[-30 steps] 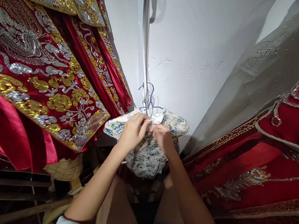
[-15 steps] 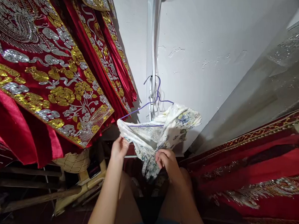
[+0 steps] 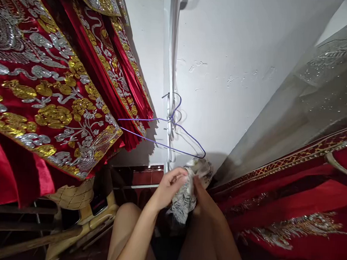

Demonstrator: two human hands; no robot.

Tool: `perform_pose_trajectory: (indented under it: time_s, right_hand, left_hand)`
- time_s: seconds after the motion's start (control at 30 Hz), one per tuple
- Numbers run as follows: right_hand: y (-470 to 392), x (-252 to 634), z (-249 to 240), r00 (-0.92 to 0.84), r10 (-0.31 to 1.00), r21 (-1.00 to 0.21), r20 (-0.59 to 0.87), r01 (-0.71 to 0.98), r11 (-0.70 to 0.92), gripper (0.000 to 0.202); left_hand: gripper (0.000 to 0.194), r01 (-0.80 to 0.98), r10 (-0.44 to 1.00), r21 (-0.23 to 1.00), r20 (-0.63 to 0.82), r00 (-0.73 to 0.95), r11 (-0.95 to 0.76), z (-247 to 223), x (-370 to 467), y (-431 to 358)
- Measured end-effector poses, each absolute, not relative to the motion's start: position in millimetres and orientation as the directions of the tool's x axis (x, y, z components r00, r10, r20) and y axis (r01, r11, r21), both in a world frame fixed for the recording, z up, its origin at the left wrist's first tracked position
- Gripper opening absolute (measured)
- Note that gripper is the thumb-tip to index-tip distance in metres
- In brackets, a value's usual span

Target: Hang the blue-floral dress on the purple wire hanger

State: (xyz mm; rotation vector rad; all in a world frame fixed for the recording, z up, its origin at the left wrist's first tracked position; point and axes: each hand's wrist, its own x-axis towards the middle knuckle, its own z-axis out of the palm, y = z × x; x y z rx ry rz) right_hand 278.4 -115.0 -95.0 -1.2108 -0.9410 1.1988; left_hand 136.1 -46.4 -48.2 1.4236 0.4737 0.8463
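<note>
A white garment with a floral print (image 3: 184, 200) hangs bunched between both hands, over the lap. My left hand (image 3: 172, 184) is closed, its fingers pinching the cloth from the left. On the cloth's right side my right hand (image 3: 200, 189) grips it, with most of its fingers hidden. Just above them a bare purple wire hanger (image 3: 172, 148) hangs tilted by its hook at the white metal pole (image 3: 173, 60). Part of the garment lies right behind the hanger's lower right corner; whether they touch I cannot tell.
Red embroidered cloths with gold and silver sequins (image 3: 55, 112) hang at the left. More red beaded fabric (image 3: 288, 206) fills the lower right, beside a clear plastic sheet (image 3: 318, 83). A wooden chair (image 3: 96, 219) stands low at left. Behind the pole is a white wall (image 3: 219, 39).
The garment has come off the hanger and is now bunched lower down. My left hand has moved right, close to my right hand. The hanger has swung and hangs bare.
</note>
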Motion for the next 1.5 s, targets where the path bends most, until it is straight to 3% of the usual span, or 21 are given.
perform_pose_trajectory:
  time_s: [0.07,0.13,0.2,0.27,0.37,0.43,0.5,0.57,0.67,0.8,0.93,1.07,1.27,1.37,1.5]
  right_hand:
    - [-117,279,-93,0.046,0.989,-0.918,-0.144,-0.38,-0.116,0.07]
    - [-121,284,-85,-0.039,0.988,-0.895,-0.151,-0.419,-0.153,0.064]
    - [-127,292,-71,-0.117,0.986,-0.934,-0.117,-0.323,-0.149,0.053]
    - [-132,304,-53,-0.203,0.975,-0.975,-0.093,-0.181,-0.131,0.039]
    - [-136,330,-30,-0.239,0.965,-0.988,-0.106,0.135,-0.075,0.022]
    - [-134,356,-23,-0.13,0.991,-0.941,-0.029,0.337,0.016,0.017]
    - [-128,388,-24,0.085,0.984,-0.909,0.154,0.402,0.108,0.012]
    - [-115,419,-30,0.371,0.877,-0.92,0.306,0.353,0.172,0.012]
    - [-80,449,-37,0.546,0.757,-0.924,0.36,0.318,0.211,0.018]
    - [-24,441,-32,0.417,0.853,-0.95,0.313,0.131,0.285,0.024]
    - [7,414,-18,0.26,0.959,-0.987,0.116,-0.075,0.14,0.025]
    - [4,390,-1,0.131,0.989,-0.99,0.065,-0.114,0.08,0.031]
    - [-12,346,12,0.016,0.999,-0.985,0.035,-0.169,0.037,0.031]
    - [-18,332,14,0.019,0.999,-0.982,-0.047,-0.183,-0.043,0.034]
    - [-23,339,24,0.078,0.997,-0.991,-0.004,-0.136,0.007,0.031]
  left_hand:
    - [0.019,-0.097,0.664,0.933,0.318,0.677,-0.347,-35,140,-48]
    - [0.027,-0.062,0.65,0.884,0.387,0.654,-0.463,-28,140,-43]
    - [0.04,-0.097,0.631,0.911,0.352,0.691,-0.402,-29,136,-37]
    - [0.041,-0.09,0.529,0.955,0.234,0.815,-0.284,-40,131,-35]
    - [0.04,0.11,0.332,0.947,-0.004,0.943,-0.302,-64,116,-37]
    - [0.037,0.263,0.332,0.879,-0.129,0.935,-0.399,-76,101,-37]
    - [0.032,0.343,0.41,0.827,-0.152,0.899,-0.445,-78,86,-34]
    - [0.029,0.349,0.489,0.821,-0.1,0.867,-0.451,-68,73,-31]
    - [0.03,0.323,0.559,0.818,-0.002,0.829,-0.476,-43,69,-37]
    - [0.025,0.24,0.587,0.801,0.164,0.793,-0.548,-22,79,-58]
    - [0.032,0.221,0.67,0.791,0.292,0.683,-0.57,-21,75,-63]
    - [0.037,0.237,0.742,0.79,0.362,0.564,-0.565,-20,49,-48]
    - [0.028,0.242,0.839,0.846,0.353,0.413,-0.475,-12,19,-33]
    - [0.022,0.216,0.858,0.863,0.363,0.363,-0.457,-10,15,-31]
    - [0.008,0.273,0.853,0.841,0.349,0.388,-0.468,-20,10,-7]
